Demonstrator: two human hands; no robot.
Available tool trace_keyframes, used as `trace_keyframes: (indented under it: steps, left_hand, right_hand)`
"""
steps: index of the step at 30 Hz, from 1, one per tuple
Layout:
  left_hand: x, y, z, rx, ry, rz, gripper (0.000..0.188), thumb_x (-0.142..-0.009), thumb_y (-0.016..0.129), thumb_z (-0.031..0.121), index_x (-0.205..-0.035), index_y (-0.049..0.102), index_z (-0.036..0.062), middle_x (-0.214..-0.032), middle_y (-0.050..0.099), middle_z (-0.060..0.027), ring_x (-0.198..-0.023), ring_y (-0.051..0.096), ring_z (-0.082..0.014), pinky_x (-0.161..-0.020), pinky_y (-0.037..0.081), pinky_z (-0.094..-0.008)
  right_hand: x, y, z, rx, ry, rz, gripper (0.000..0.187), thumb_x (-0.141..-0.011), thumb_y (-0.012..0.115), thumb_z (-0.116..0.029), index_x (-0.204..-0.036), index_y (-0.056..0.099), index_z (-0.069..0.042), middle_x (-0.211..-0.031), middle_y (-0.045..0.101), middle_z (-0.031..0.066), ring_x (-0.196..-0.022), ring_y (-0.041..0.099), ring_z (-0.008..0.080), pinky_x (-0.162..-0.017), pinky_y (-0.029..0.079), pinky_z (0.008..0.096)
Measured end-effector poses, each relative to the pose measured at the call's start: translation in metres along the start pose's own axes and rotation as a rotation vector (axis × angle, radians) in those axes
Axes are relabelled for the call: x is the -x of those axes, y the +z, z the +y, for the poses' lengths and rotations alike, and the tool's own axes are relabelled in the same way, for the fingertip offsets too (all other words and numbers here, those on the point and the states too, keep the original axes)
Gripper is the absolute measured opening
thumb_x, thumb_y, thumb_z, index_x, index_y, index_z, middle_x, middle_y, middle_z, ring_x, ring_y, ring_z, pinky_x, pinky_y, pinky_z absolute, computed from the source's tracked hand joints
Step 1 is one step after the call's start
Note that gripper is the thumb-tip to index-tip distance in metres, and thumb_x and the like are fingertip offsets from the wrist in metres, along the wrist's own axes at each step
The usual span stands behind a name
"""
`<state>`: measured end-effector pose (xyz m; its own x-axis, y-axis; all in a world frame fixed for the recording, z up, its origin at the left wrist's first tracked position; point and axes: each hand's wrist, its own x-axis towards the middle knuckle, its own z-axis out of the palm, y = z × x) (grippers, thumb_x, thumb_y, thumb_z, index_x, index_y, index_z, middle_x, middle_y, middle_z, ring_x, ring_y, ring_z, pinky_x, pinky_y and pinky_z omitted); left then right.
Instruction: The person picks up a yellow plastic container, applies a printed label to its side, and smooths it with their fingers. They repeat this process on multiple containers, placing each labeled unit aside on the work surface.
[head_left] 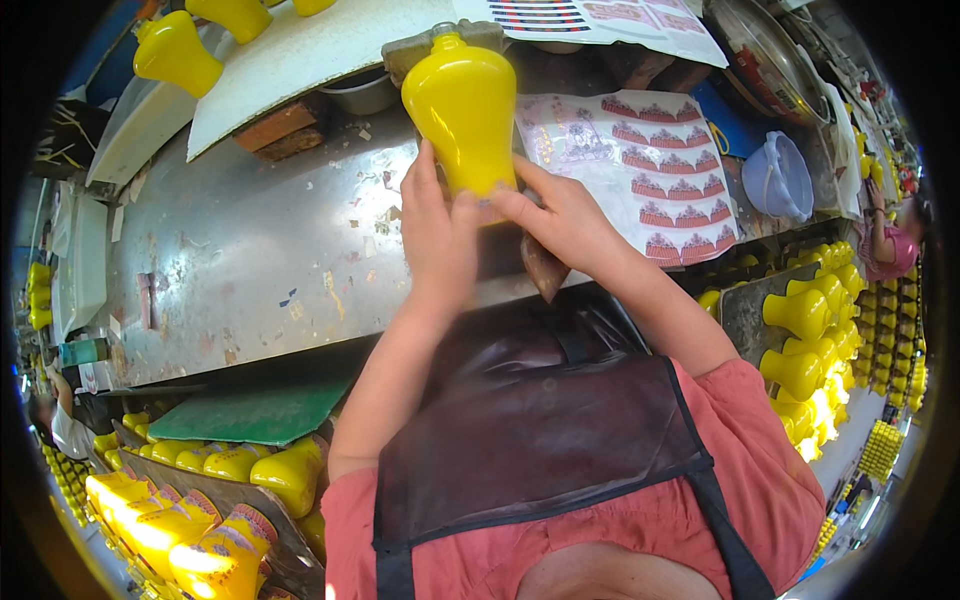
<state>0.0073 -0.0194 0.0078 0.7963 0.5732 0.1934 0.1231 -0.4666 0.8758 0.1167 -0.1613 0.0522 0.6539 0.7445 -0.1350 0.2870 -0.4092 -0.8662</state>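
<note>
A glossy yellow vase point(462, 105) lies before me, its narrow neck end at the far side and its other end toward me. My left hand point(438, 235) grips the near end from the left, fingers along its side. From the right, my right hand point(565, 218) grips the same end, with its thumb close to the left one. Under both thumbs a pinkish printed strip point(484, 210) shows on the vase, partly hidden by them. Just right of the vase, a sheet of crown-shaped decals point(672, 175) lies on the metal table point(240, 240).
More yellow vases stand on a white board point(290, 85) at the far left. A pale blue bucket point(778, 178) is at the right. Crates of yellow vases point(800, 315) flank me; decorated vases point(215, 550) sit at the lower left, below a green board point(255, 405).
</note>
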Motion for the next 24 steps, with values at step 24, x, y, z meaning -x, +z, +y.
trace_keyframes:
  steps: [24]
  left_hand:
    - [0.010,-0.002,-0.005,0.449,-0.119,-0.084,0.088,-0.087,0.074,0.016,-0.159,0.024,0.0049,-0.147,0.041,-0.0102,-0.121,0.047,-0.0201,-0.111,0.039,-0.0365]
  right_hand:
    - [0.003,-0.026,-0.056,0.684,-0.844,0.223,0.025,-0.082,0.071,-0.016,-0.108,0.067,-0.016,-0.075,0.059,0.0071,-0.064,0.065,0.0281,-0.055,0.051,0.0403]
